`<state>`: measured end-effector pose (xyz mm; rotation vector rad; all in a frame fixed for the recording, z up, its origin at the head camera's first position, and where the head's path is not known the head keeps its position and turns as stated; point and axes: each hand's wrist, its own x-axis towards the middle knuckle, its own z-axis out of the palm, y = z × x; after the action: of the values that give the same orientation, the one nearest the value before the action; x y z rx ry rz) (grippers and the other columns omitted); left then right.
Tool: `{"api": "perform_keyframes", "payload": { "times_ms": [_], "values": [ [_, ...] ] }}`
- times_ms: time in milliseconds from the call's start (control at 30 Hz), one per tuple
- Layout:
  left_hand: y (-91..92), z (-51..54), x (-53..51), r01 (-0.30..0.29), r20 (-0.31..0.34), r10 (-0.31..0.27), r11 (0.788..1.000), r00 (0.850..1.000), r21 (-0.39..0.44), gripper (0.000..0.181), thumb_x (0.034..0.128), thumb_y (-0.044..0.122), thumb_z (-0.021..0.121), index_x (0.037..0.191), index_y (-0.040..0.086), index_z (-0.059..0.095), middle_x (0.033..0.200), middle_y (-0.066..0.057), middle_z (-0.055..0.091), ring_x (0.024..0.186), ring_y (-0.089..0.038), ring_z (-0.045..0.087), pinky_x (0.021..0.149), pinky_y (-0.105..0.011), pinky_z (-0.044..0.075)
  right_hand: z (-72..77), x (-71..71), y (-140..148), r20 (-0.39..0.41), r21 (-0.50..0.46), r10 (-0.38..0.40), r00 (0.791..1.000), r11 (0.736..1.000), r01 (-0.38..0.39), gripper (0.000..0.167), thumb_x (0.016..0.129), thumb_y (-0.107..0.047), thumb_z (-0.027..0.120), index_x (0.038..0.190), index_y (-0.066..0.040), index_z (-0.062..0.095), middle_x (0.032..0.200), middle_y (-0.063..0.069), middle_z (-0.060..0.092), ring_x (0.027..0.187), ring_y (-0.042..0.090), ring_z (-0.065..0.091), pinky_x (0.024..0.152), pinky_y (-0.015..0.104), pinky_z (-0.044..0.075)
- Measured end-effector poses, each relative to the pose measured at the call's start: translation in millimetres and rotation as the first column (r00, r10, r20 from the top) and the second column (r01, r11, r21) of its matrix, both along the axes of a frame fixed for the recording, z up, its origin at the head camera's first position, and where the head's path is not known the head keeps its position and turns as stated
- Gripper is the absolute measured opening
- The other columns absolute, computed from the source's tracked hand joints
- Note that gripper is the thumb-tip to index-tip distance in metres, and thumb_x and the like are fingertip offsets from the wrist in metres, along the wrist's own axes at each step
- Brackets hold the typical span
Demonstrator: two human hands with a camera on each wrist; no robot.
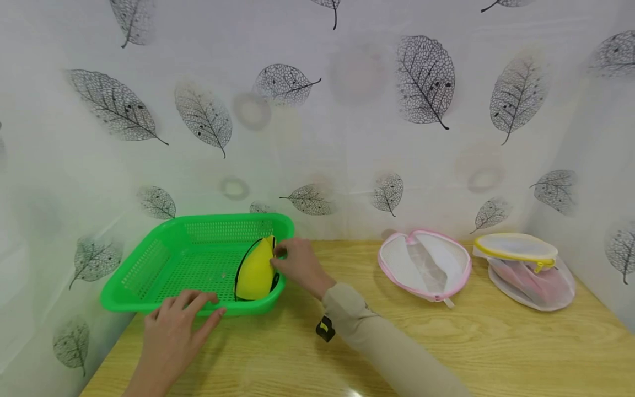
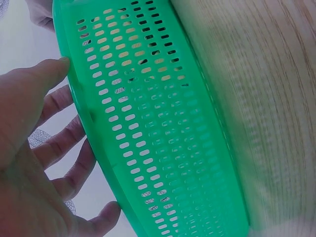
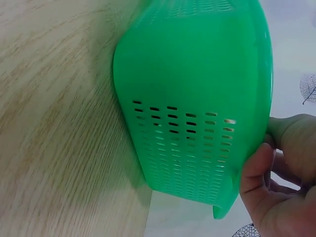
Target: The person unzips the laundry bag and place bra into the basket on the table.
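Observation:
A green perforated basket (image 1: 240, 307) (image 2: 106, 163) (image 3: 187, 64) stands at the left against the patterned backdrop. Inside its right end leans a yellow pouch (image 1: 254, 275) with dark edging. My left hand (image 1: 173, 331) (image 2: 42, 148) rests its spread, slightly bent fingers on the near rim. At the right rim, my right hand (image 1: 301, 264) (image 3: 289, 173) has thumb and fingers drawn together, pinching the pouch's right edge in the head view. The right wrist view shows these fingers at the rim, with the pouch mostly hidden behind the basket wall.
A white mesh bag with pink trim (image 1: 388, 264) lies right of centre on the wooden table (image 1: 496, 353). Farther right is a white mesh bag with a yellow zip (image 1: 516, 246), something pink showing through it. A small black item (image 1: 325, 329) is beside my right forearm.

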<state>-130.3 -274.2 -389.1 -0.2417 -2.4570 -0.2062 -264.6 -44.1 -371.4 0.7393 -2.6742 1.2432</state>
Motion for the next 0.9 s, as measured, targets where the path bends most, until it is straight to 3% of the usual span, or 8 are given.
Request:
{"api": "perform_keyframes", "payload": {
  "times_ms": [267, 567, 733, 900],
  "values": [
    [2.3, -0.3, -1.0, -0.002, 0.022, 0.001, 1.000, 1.000, 0.020, 0.027, 0.0786, 0.034, 0.086, 0.102, 0.026, 0.075, 0.102, -0.002, 0.072, 0.089, -0.038, 0.065, 0.070, -0.067, 0.047, -1.1, 1.8, 6, -0.038, -0.049, -0.003, 0.999, 0.999, 0.002, 0.017, 0.089, -0.006, 0.074, 0.102, 0.004, 0.078, 0.102, 0.016, 0.078, 0.086, 0.025, 0.072, 0.072, 0.023, 0.056],
    [2.1, -1.8, -1.2, 0.009, -0.010, -0.009, 1.000, 1.000, 0.011, 0.029, 0.0754, 0.034, 0.088, 0.100, 0.026, 0.075, 0.100, 0.000, 0.072, 0.083, -0.035, 0.065, 0.065, -0.063, 0.049, -3.9, 4.0, 16, -0.052, -0.104, 0.058, 0.997, 0.993, -0.064, 0.014, 0.092, -0.006, 0.069, 0.100, 0.001, 0.078, 0.101, 0.014, 0.077, 0.083, 0.023, 0.073, 0.070, 0.019, 0.055],
    [2.8, -2.0, -0.7, 0.012, 0.000, -0.012, 1.000, 1.000, 0.018, 0.028, 0.0769, 0.034, 0.087, 0.100, 0.026, 0.074, 0.100, 0.000, 0.072, 0.084, -0.035, 0.065, 0.066, -0.064, 0.048, 5.3, 12.1, 31, -0.057, -0.109, 0.088, 0.994, 0.990, -0.094, 0.016, 0.095, -0.008, 0.066, 0.102, -0.001, 0.078, 0.102, 0.012, 0.077, 0.082, 0.023, 0.072, 0.070, 0.020, 0.055],
    [1.5, -2.4, 1.0, 0.021, -0.001, -0.021, 0.999, 1.000, 0.033, 0.028, 0.0777, 0.033, 0.086, 0.101, 0.025, 0.074, 0.100, -0.001, 0.072, 0.087, -0.037, 0.065, 0.068, -0.067, 0.047, 20.2, 19.9, 56, -0.071, -0.042, 0.112, 0.991, 0.992, -0.115, 0.015, 0.096, -0.011, 0.065, 0.102, -0.004, 0.077, 0.100, 0.008, 0.077, 0.082, 0.019, 0.070, 0.071, 0.022, 0.055]
  ]
}}
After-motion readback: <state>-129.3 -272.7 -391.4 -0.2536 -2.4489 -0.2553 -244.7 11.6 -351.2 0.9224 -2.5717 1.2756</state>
